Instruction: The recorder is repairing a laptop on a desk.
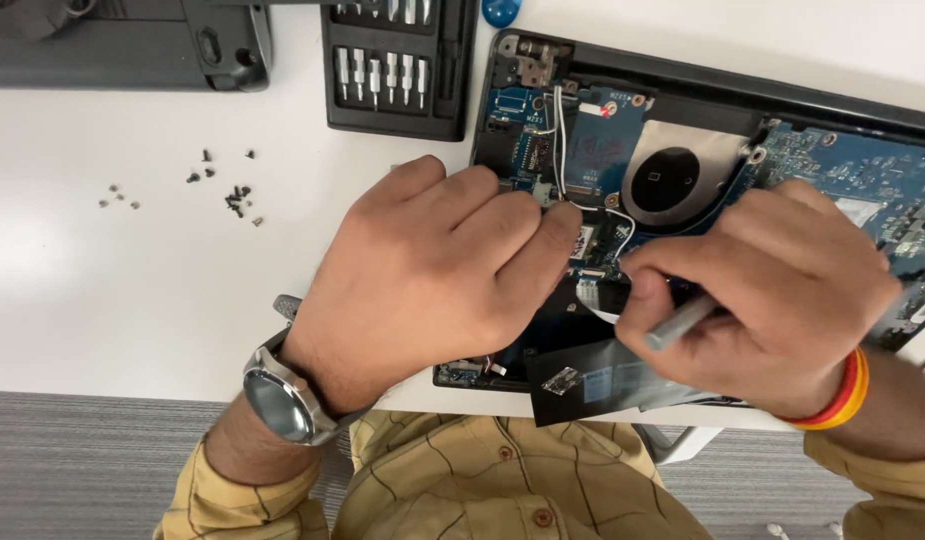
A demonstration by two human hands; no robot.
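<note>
An opened laptop (682, 75) lies on a white table, its blue circuit board (852, 175) and round fan (667, 178) exposed. My left hand (432, 270) rests on the laptop's left part, fingers curled down near white and black wires (559, 150); whether it grips anything is hidden. My right hand (772, 290) is closed around a grey metal screwdriver (679, 325), its tip hidden under my fingers near a small card (582, 240). A black flap of film (592, 385) sticks out at the laptop's near edge.
A black tray of screwdriver bits (392, 70) stands at the back, beside a blue pick (500, 10). Several loose small screws (222, 185) lie on the white table (132, 290) at left. A dark grey cover (122, 45) fills the back-left corner.
</note>
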